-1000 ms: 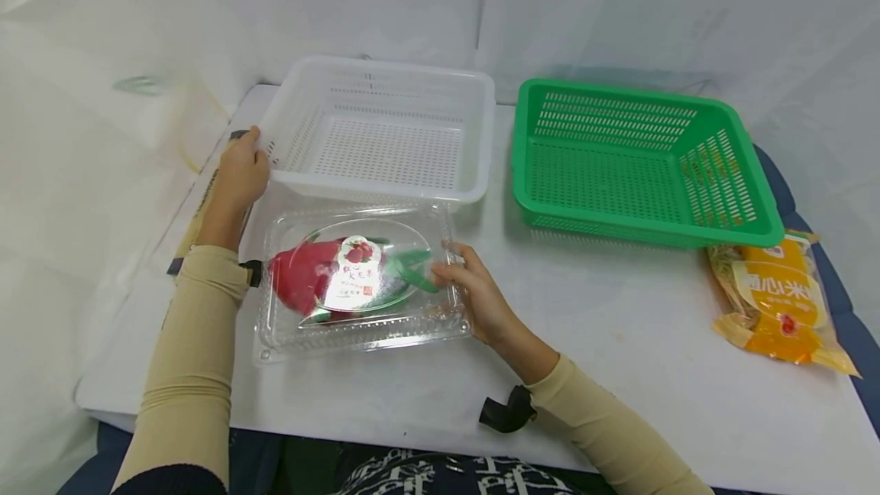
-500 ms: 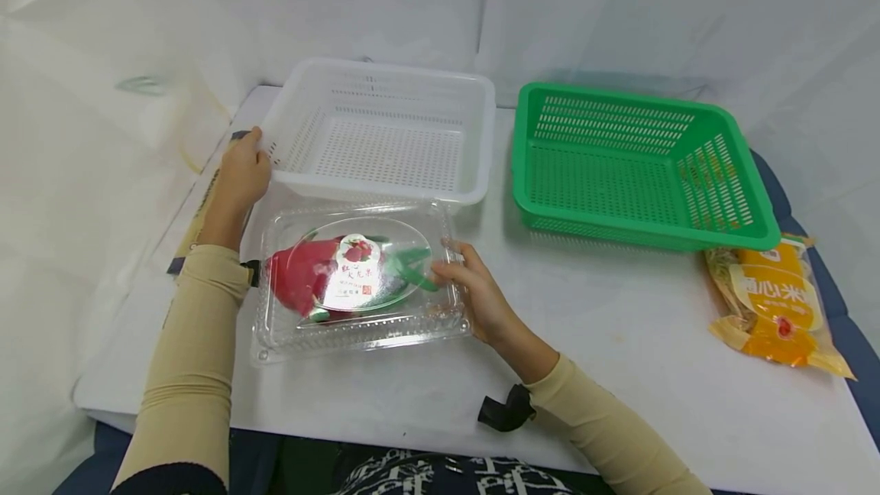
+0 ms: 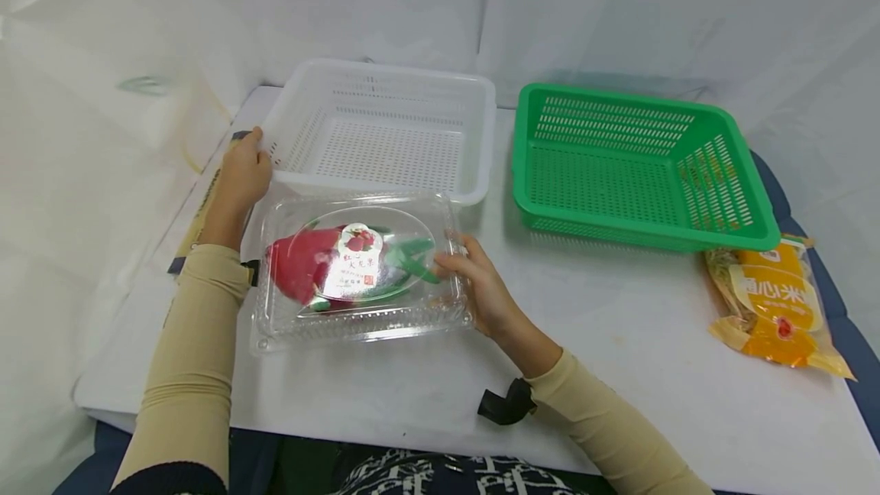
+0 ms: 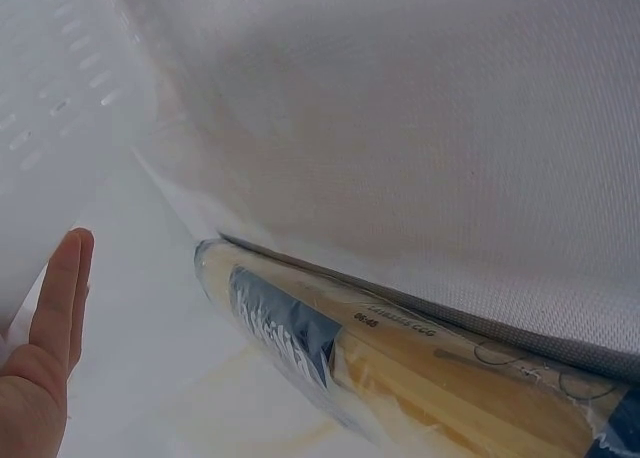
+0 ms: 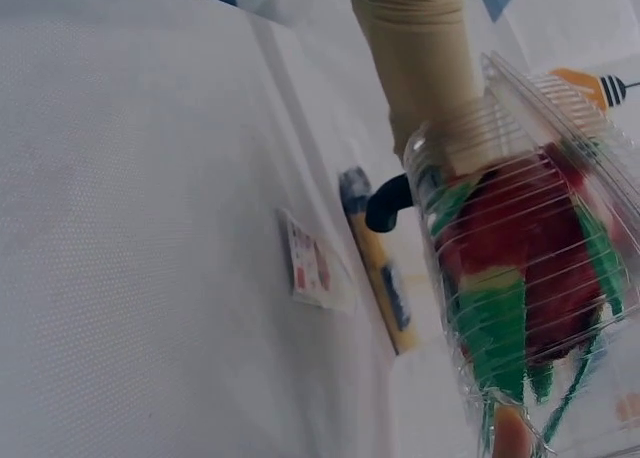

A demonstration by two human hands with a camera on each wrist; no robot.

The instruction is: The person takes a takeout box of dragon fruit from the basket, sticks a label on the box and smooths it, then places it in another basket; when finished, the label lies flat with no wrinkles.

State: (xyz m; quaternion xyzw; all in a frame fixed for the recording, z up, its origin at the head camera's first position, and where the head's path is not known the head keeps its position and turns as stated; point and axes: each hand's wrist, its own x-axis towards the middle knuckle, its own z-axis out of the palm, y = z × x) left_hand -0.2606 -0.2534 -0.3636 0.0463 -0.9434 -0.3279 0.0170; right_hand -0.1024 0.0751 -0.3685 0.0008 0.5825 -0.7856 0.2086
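One dragon fruit [image 3: 299,262] sits in a clear plastic clamshell [image 3: 406,323] that, we see, the right hand [image 3: 486,292] pinches by its right end, in front of a white perforated basket [image 3: 392,71] on a white table [image 3: 605,403]. The left hand [image 3: 241,173] lays straight fingers [image 4: 60,293] against the basket's left side, and whether its thumb pinches the rim we cannot tell. Beside that hand we find a long packet of dried noodles [image 4: 430,378], while at right a yellow snack bag [image 3: 780,296] lies just beside a green perforated basket [image 3: 612,234].
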